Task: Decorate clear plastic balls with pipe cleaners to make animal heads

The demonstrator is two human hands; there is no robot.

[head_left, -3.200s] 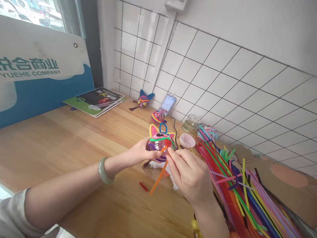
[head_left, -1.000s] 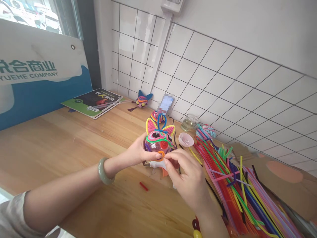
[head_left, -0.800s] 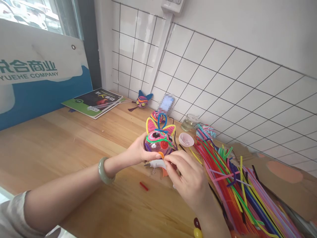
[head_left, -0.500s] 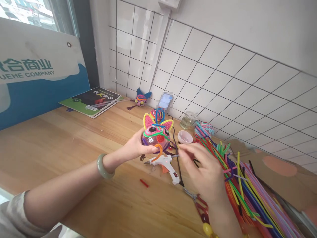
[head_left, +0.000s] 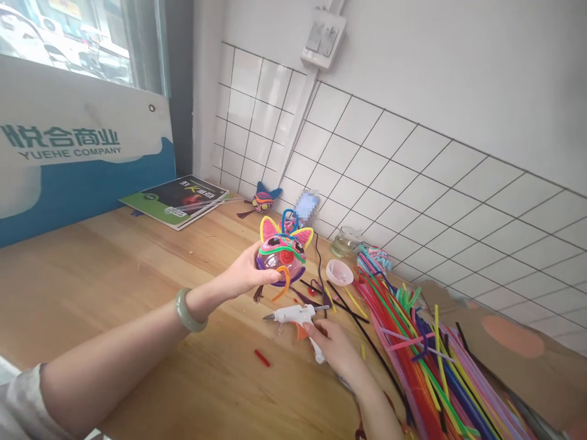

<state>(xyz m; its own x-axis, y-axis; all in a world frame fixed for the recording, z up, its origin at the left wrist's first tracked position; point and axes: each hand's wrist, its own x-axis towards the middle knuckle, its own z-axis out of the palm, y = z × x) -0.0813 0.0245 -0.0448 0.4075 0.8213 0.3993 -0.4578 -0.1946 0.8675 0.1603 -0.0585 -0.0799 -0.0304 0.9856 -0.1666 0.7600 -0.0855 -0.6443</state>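
My left hand (head_left: pixel 254 269) holds up a clear plastic ball (head_left: pixel 275 261) decorated with pipe cleaners as an animal face. It has pink ears edged in yellow, a green band, a red nose and a blue loop on top. A curved orange pipe cleaner (head_left: pixel 287 284) sits by my left thumb, and a dark tassel (head_left: pixel 258 294) hangs below. My right hand (head_left: pixel 337 348) is closed around the handle of a white hot glue gun (head_left: pixel 293 315) lying on the table, nozzle to the left. Some of its fingers are hidden behind the handle.
Bundled pipe cleaners (head_left: pixel 413 348) cover the right side. A pink bowl (head_left: pixel 339 272), a glass jar (head_left: pixel 345 241), a phone (head_left: pixel 306 206) and a finished ornament (head_left: pixel 263 200) stand toward the wall. Magazines (head_left: pixel 177 198) lie far left. A short red piece (head_left: pixel 262 358) lies in front.
My right hand has moved down and left from beside the ball onto the glue gun. The ball stays in my left hand. The camera view has tilted up slightly.
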